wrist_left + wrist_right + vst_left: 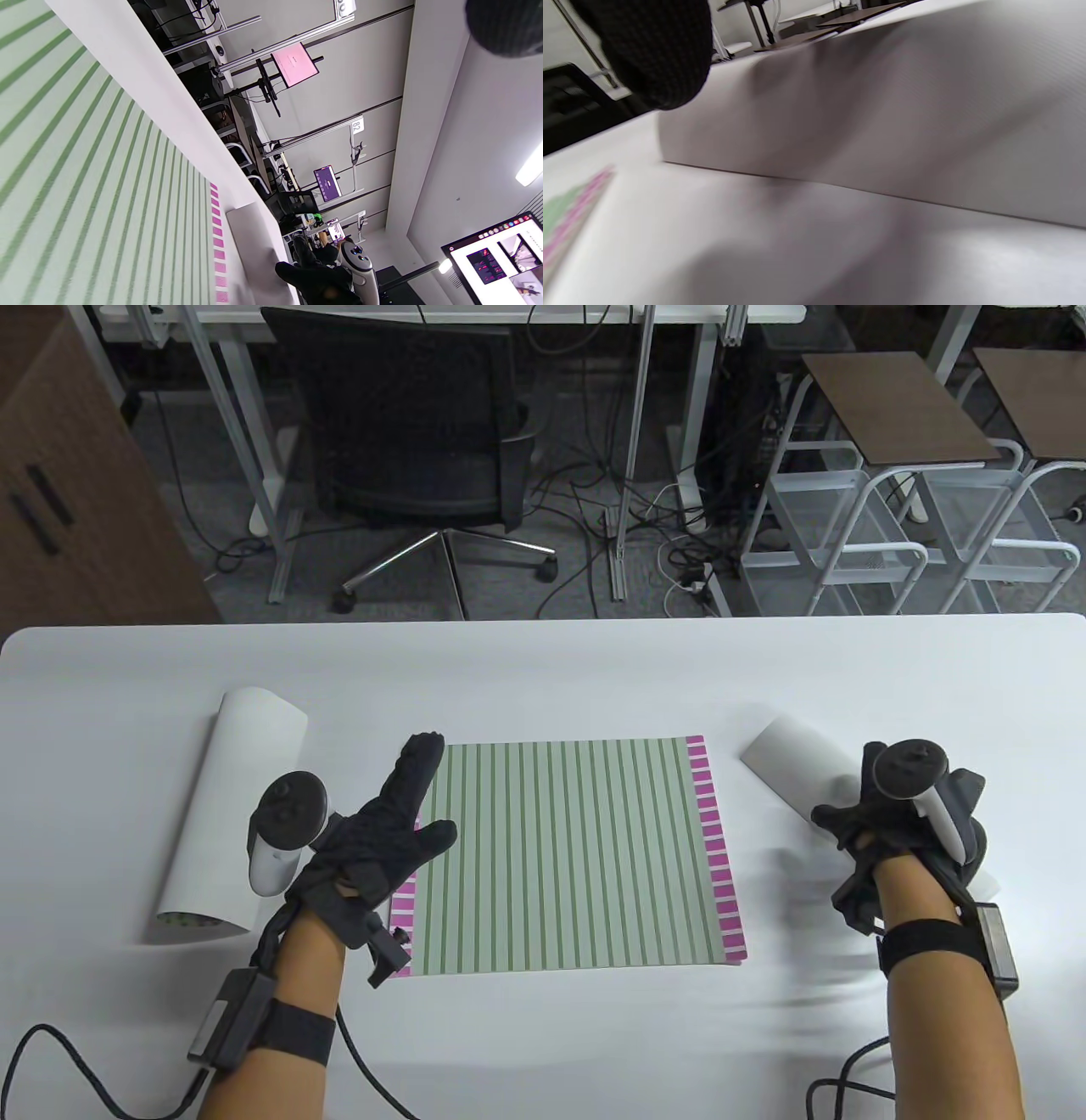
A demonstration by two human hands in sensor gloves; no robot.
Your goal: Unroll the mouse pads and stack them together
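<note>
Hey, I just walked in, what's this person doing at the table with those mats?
A person in sensor gloves is unrolling mouse pads to stack them. One green striped pad with magenta edges already lies flat in the middle of the white table. The left hand rests open on its left edge. The right hand is on a white rolled pad to the right, apparently gripping it; that side is motion-blurred. Another rolled pad lies on the left, with no hand on it.

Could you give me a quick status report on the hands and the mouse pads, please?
Left hand flat on striped pad, fingers spread. Right hand grips right roll. Left roll untouched. Nothing in the way.
</note>
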